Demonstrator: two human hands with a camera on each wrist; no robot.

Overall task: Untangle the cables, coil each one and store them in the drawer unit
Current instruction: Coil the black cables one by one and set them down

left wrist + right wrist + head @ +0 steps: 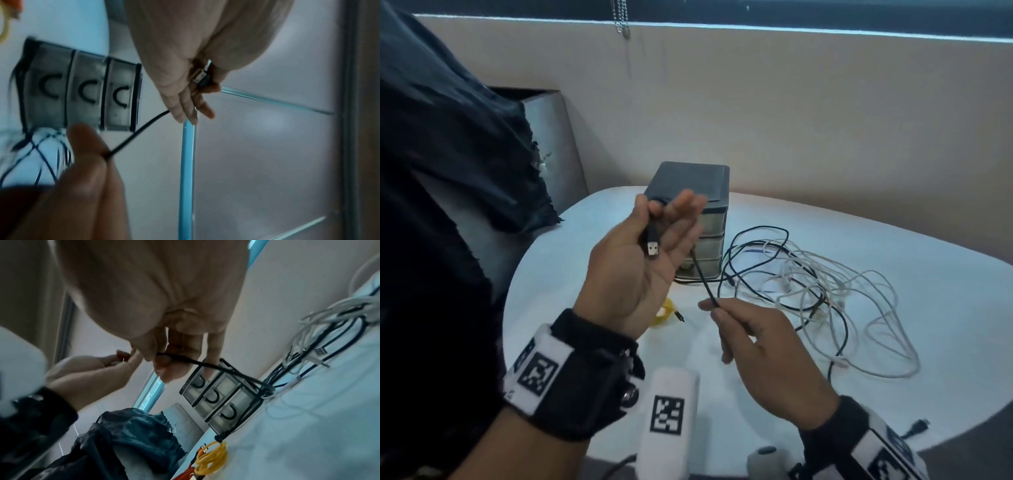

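My left hand (664, 205) is raised palm up in front of the dark drawer unit (688, 181). Its thumb pinches the black cable's USB plug (653, 246) against the fingers; the left wrist view shows the plug (200, 78) in that grip. From there the black cable (702, 277) runs down to my right hand (711, 306), which pinches it between thumb and forefinger. Beyond that hand the cable joins a tangle of white and black cables (808, 281) on the white table (893, 394). The unit's three drawers (222, 395) look closed.
A yellow coiled cable (662, 313) lies on the table under my left hand, with something orange (185, 473) beside it. Dark cloth (448, 154) hangs over a seat on the left. A small black plug (917, 428) lies near the table's front right edge.
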